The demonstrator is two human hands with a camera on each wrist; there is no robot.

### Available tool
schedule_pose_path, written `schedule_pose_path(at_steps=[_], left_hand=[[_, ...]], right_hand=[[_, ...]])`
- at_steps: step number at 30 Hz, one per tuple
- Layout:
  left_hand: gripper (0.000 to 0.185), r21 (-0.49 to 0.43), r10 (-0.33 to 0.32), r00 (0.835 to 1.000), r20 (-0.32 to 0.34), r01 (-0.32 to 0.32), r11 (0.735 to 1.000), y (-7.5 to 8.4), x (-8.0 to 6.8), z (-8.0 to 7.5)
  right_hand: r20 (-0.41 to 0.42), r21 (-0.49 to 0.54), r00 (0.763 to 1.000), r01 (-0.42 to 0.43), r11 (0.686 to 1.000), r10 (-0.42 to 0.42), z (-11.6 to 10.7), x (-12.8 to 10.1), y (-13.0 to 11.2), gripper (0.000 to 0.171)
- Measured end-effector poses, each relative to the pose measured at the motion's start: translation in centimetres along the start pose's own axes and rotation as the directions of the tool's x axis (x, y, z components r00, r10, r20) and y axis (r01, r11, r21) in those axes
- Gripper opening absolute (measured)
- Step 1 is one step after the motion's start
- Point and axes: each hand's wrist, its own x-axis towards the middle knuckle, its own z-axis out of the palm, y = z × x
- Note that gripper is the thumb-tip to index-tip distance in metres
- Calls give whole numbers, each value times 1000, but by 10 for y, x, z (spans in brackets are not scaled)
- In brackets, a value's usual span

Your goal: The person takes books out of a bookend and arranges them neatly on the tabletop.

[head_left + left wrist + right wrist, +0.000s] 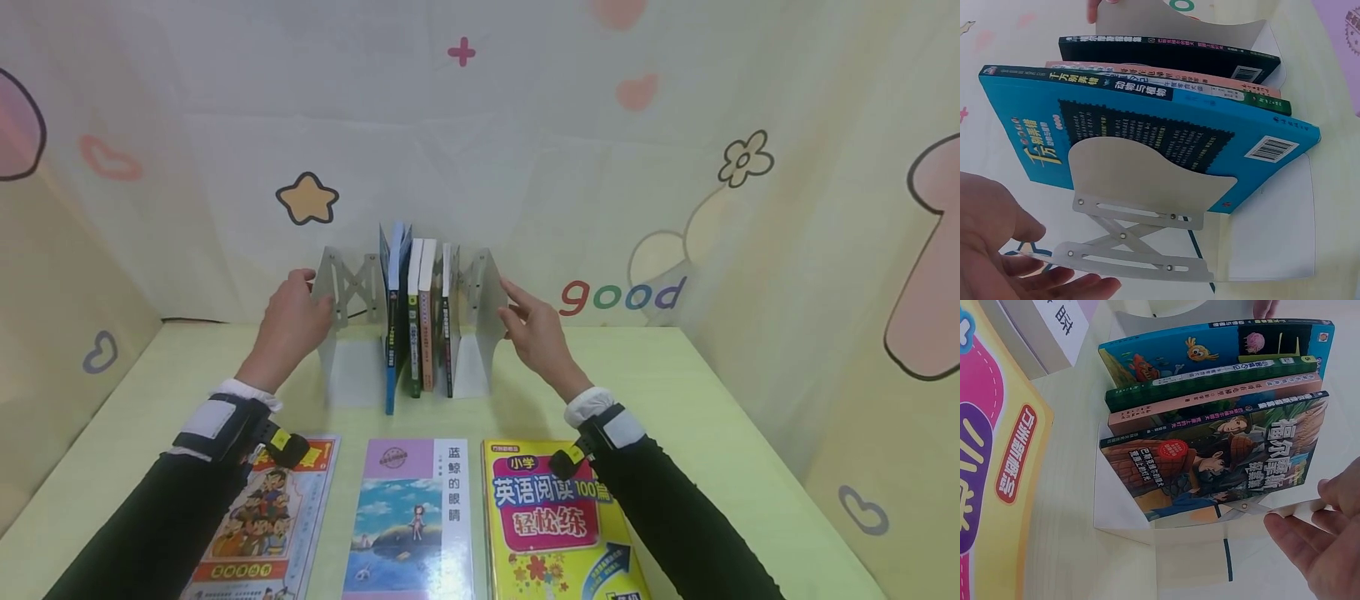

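An expandable metal book stand point(356, 375) with crossed scissor links stands at the back of the table. Several books are upright in its middle: a blue book point(1041, 144) on the left, green-spined point(415, 350) and pinkish-spined point(427, 342) books, then a thin dark-spined one with a detective cover point(1210, 465). My left hand point(288, 321) pinches the stand's left end plate between thumb and fingers. At the opposite end, my right hand point(538, 337) pinches the right end plate by its edge. Gaps separate the books from both end plates.
Three books lie flat along the front: one with cartoon figures point(258, 529) at left, a purple-and-blue one point(397, 533) in the middle, a yellow workbook point(555, 550) at right. The forearms pass over the outer two. A patterned curtain point(480, 167) hangs behind the table.
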Motion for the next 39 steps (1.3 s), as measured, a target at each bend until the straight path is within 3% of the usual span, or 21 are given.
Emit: schedule_pose_path(at_steps=[11, 20, 33, 39], left_hand=[[49, 123, 6, 1000, -6, -5, 992, -5, 3, 6], [36, 270, 58, 997, -47, -43, 962, -4, 1, 13], [25, 285, 60, 995, -83, -34, 958, -7, 0, 19], [23, 284, 47, 994, -94, -18, 959, -4, 1, 19]], right_hand=[[10, -33, 1000, 2, 999, -2, -2, 1, -3, 54], [8, -139, 999, 39, 990, -39, -5, 3, -8, 50], [-40, -221, 999, 25, 975, -35, -1, 14, -23, 40], [-57, -256, 995, 66, 964, -83, 3, 19, -34, 42]])
